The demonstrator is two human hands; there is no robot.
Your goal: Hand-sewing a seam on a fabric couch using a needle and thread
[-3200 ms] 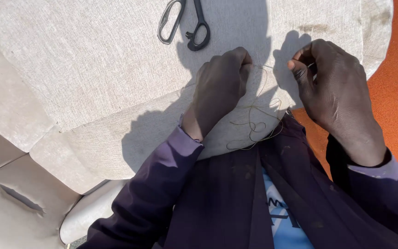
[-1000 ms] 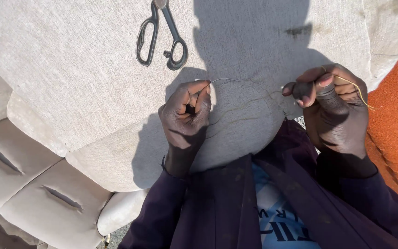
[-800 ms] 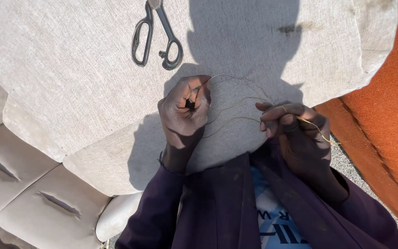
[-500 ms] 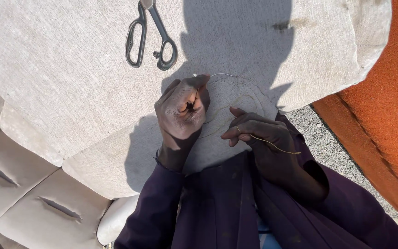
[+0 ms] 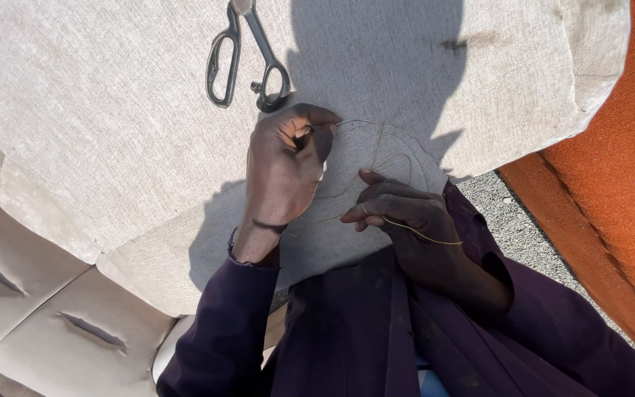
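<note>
One pair of scissors (image 5: 248, 59), one curved needle (image 5: 358, 122), one thread (image 5: 413, 231), two hands.

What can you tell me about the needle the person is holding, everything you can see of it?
The needle is a thin, curved sliver of grey metal. Only a short arc shows, sticking out to the right from the pinched fingers of the left hand, just above the beige fabric. Pale yellowish thread loops from near it down to the right hand. Its eye and tip cannot be made out.
</note>
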